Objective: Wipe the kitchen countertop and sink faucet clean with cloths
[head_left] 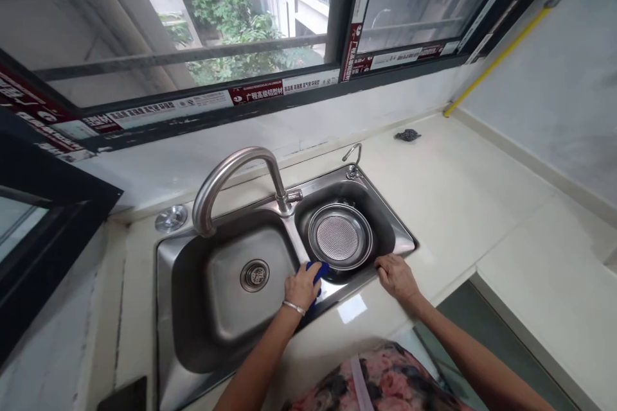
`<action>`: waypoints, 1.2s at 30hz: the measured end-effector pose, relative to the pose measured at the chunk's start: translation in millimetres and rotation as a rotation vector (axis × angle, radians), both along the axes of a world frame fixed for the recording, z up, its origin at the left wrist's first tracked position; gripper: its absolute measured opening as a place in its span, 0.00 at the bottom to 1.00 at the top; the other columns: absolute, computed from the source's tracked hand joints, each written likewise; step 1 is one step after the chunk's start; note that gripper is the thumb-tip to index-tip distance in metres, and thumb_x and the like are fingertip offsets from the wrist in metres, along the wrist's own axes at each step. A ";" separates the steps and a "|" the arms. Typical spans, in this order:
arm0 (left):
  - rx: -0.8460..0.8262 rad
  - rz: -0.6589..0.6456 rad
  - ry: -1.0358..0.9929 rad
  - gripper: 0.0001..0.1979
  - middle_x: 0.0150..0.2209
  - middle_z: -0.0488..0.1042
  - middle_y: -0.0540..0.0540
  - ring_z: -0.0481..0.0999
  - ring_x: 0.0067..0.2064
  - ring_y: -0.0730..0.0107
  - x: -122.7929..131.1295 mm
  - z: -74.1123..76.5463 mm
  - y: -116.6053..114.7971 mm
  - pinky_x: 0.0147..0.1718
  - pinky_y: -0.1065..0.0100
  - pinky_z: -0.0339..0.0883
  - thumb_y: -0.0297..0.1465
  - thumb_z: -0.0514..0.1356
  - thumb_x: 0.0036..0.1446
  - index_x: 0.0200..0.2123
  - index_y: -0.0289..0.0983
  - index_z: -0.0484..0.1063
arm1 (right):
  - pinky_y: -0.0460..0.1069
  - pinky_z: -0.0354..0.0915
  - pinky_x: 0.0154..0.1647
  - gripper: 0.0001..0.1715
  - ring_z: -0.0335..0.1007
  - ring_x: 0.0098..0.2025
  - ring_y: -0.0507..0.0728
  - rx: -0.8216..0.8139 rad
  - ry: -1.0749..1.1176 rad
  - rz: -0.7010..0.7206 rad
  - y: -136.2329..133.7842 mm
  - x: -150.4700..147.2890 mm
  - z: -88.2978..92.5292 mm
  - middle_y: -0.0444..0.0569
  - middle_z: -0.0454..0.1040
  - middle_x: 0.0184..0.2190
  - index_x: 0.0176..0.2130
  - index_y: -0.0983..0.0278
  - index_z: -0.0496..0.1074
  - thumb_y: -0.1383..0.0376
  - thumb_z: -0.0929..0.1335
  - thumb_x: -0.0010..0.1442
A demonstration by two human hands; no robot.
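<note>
My left hand (301, 286) is closed around a bunched blue cloth (317, 271). It presses the cloth on the front part of the divider between the two bowls of a steel sink (166, 263). My right hand (396, 275) leans on the front rim of the right bowl with its fingers curled over the edge. Inside that bowl lies a round steel strainer basket (337, 237) with a perforated bottom, just beyond both hands. The left bowl shows a bare bottom with a drain strainer (254, 275).
A curved faucet (236, 164) arches over the left bowl, and a small thin spout (355, 157) stands at the back right corner. A round metal drain cover (171, 218) lies left of the faucet. A dark scouring pad (407, 135) sits on the counter (463, 192). Windows are behind.
</note>
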State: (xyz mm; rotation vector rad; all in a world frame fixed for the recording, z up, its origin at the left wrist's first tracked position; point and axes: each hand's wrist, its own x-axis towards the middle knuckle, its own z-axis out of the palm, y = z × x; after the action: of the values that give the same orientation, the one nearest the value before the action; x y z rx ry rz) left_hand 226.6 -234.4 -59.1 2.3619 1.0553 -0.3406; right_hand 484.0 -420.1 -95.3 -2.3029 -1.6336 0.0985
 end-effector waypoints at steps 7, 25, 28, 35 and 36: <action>0.069 0.251 -0.036 0.23 0.55 0.78 0.40 0.79 0.52 0.48 32.7 0.5 80.1 0.51 0.51 0.72 0.39 0.53 0.66 0.62 0.51 0.69 | 0.52 0.61 0.50 0.14 0.71 0.41 0.58 0.039 -0.005 0.020 -2.5 -0.2 -4.5 0.48 0.81 0.37 0.36 0.62 0.76 0.72 0.62 0.63; 0.076 0.152 -0.003 0.24 0.57 0.74 0.42 0.77 0.55 0.52 7.6 -5.4 89.8 0.54 0.54 0.71 0.39 0.52 0.67 0.65 0.54 0.66 | 0.53 0.61 0.49 0.14 0.71 0.42 0.59 0.021 0.015 -0.002 -4.1 2.4 -1.4 0.50 0.81 0.36 0.36 0.62 0.76 0.71 0.62 0.63; 0.002 0.034 -0.017 0.23 0.56 0.76 0.46 0.78 0.54 0.56 -16.0 -4.7 49.3 0.55 0.57 0.71 0.38 0.55 0.65 0.62 0.55 0.70 | 0.53 0.60 0.50 0.14 0.71 0.42 0.59 0.020 0.019 0.006 -4.5 3.5 -3.3 0.51 0.81 0.35 0.35 0.62 0.77 0.71 0.62 0.63; -0.185 -0.274 0.023 0.22 0.54 0.79 0.46 0.78 0.55 0.53 -56.3 8.5 11.0 0.57 0.54 0.70 0.36 0.59 0.60 0.57 0.55 0.74 | 0.53 0.61 0.50 0.15 0.71 0.42 0.60 0.044 0.024 0.027 -5.2 5.8 -4.9 0.51 0.81 0.34 0.34 0.62 0.77 0.71 0.62 0.64; -0.198 -0.302 0.047 0.22 0.54 0.80 0.46 0.78 0.55 0.52 -60.5 10.3 11.8 0.57 0.55 0.70 0.36 0.59 0.59 0.57 0.55 0.75 | 0.53 0.61 0.50 0.14 0.71 0.42 0.60 0.047 0.024 0.027 -4.9 5.7 -4.8 0.51 0.81 0.34 0.34 0.62 0.76 0.71 0.62 0.64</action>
State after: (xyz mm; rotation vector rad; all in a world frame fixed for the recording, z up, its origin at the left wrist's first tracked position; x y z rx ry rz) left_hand 166.1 -222.5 -48.8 2.3399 0.6484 -0.5845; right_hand 489.7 -425.0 -100.1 -2.2368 -1.6378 0.0930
